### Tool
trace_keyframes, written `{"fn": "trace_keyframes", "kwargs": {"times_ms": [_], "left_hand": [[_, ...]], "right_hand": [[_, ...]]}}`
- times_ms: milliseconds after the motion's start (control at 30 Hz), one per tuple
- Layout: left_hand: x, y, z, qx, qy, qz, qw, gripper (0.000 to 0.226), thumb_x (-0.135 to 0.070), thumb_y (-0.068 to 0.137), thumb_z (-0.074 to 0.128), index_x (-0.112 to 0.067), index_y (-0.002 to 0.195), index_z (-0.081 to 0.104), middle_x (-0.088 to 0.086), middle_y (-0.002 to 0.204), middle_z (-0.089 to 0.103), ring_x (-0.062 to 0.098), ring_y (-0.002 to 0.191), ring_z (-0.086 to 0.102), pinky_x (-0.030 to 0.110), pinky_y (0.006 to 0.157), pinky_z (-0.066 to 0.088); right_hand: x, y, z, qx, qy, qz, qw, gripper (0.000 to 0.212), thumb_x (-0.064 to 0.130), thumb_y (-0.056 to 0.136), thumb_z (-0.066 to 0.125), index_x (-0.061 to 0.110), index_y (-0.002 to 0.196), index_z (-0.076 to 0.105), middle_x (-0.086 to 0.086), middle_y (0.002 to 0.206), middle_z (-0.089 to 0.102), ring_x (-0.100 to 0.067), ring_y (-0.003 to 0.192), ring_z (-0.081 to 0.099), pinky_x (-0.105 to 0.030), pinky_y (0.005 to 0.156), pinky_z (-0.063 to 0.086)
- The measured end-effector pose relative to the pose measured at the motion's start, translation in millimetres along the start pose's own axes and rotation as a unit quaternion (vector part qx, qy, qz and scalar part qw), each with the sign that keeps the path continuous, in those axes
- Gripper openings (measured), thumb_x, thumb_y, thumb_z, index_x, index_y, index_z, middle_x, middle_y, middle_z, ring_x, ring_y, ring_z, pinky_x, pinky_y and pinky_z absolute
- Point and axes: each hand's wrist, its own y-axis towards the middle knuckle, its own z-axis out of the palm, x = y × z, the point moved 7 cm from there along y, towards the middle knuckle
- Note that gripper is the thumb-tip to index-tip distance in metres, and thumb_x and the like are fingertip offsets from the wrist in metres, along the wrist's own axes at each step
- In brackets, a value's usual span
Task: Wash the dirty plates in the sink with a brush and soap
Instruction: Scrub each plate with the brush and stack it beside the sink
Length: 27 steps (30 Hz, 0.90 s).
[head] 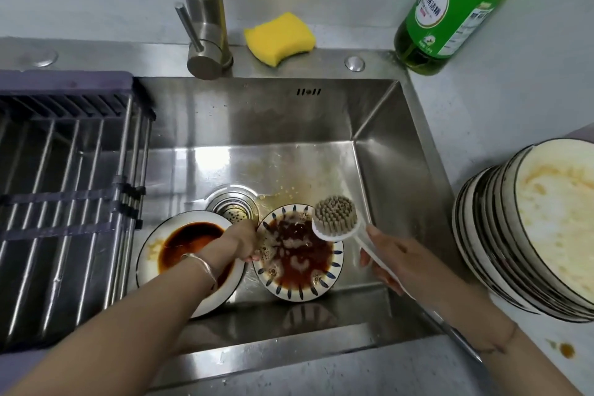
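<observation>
1. Rack bars (64,186) span the left part of the steel sink (401,170).
2. A white plate (151,254) pooled with dark sauce lies on the sink floor, unscrubbed.
3. The left hand (244,244) pinches the rim of the patterned plate (299,254), which lies flat by the drain with foamy brown water in it.
4. The right hand (395,257) has its fingers wrapped round the handle of the brush (334,215), bristles up. Scrubbing looks about to start, and next the bristles must turn down onto the plate.
5. A soap bottle (450,10) stands behind, and a stack of dirty plates (530,228) waits on the grey counter.
</observation>
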Motion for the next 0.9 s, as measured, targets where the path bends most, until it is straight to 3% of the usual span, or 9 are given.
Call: {"fn": "trace_keyframes", "kwargs": {"times_ms": [67,167,233,333,533,667,900], "left_hand": [[-4.9,-0.4,-2.6,-0.014,0.026,0.017,0.999,0.028,-0.011,0.103,0.041,0.003,0.125,0.053,0.023,0.113,0.065,0.027,0.080,0.067,0.022,0.052,0.050],[-18.0,-3.0,-11.3,-0.060,0.104,0.080,0.990,0.035,-0.028,0.105,0.037,-0.005,0.120,0.058,0.016,0.119,0.064,0.030,0.104,0.062,0.031,0.084,0.047],[-24.0,-4.7,-14.4,-0.080,0.125,0.110,0.983,0.036,-0.037,0.104,0.034,-0.015,0.121,0.057,0.008,0.121,0.065,0.028,0.112,0.060,0.033,0.094,0.046],[-36.7,-12.3,-19.4,-0.126,0.171,0.133,0.968,0.033,-0.037,0.105,0.029,-0.018,0.123,0.051,0.008,0.115,0.067,0.029,0.105,0.062,0.033,0.083,0.047],[-74.5,-50.6,-44.7,-0.246,0.264,0.182,0.914,0.034,-0.033,0.107,0.022,-0.010,0.125,0.040,0.018,0.102,0.065,0.037,0.093,0.061,0.035,0.065,0.032],[-85.3,-71.9,-71.1,-0.315,0.231,0.216,0.895,0.035,-0.034,0.106,0.025,-0.009,0.123,0.043,0.019,0.097,0.067,0.038,0.090,0.061,0.036,0.066,0.032],[-86.9,-96.8,-101.0,-0.389,0.221,0.211,0.869,0.038,-0.033,0.106,0.027,-0.007,0.120,0.050,0.019,0.105,0.065,0.041,0.098,0.059,0.040,0.072,0.037]], "right_hand": [[-1.1,-0.9,-0.1,-0.001,0.002,-0.001,1.000,0.066,0.060,0.086,0.033,0.003,0.083,0.065,0.003,0.051,0.042,-0.007,0.043,0.037,-0.017,0.045,0.032],[-1.7,-3.2,-1.6,-0.003,0.003,-0.003,1.000,0.067,0.064,0.081,0.034,0.005,0.081,0.066,0.003,0.051,0.043,-0.007,0.043,0.037,-0.018,0.046,0.032],[-0.8,-5.1,-2.6,-0.005,0.008,-0.002,1.000,0.064,0.061,0.085,0.034,0.005,0.079,0.066,0.004,0.051,0.043,-0.006,0.043,0.037,-0.018,0.046,0.032],[2.2,-8.1,-4.0,-0.003,0.030,-0.001,1.000,0.058,0.052,0.092,0.035,0.005,0.079,0.065,0.002,0.052,0.042,-0.008,0.043,0.037,-0.017,0.045,0.031],[13.9,-14.2,-7.2,0.014,0.051,-0.009,0.999,0.044,0.037,0.099,0.039,0.007,0.079,0.064,0.003,0.050,0.046,-0.005,0.040,0.040,-0.015,0.043,0.035],[26.8,-13.7,-8.0,0.017,0.037,-0.030,0.999,0.034,0.027,0.100,0.043,0.011,0.080,0.066,0.001,0.055,0.048,-0.004,0.040,0.043,-0.013,0.042,0.036],[45.6,-8.6,-4.3,0.025,0.025,-0.063,0.997,0.033,0.026,0.099,0.045,0.002,0.091,0.066,-0.001,0.059,0.054,-0.006,0.043,0.047,-0.015,0.045,0.040]]}}
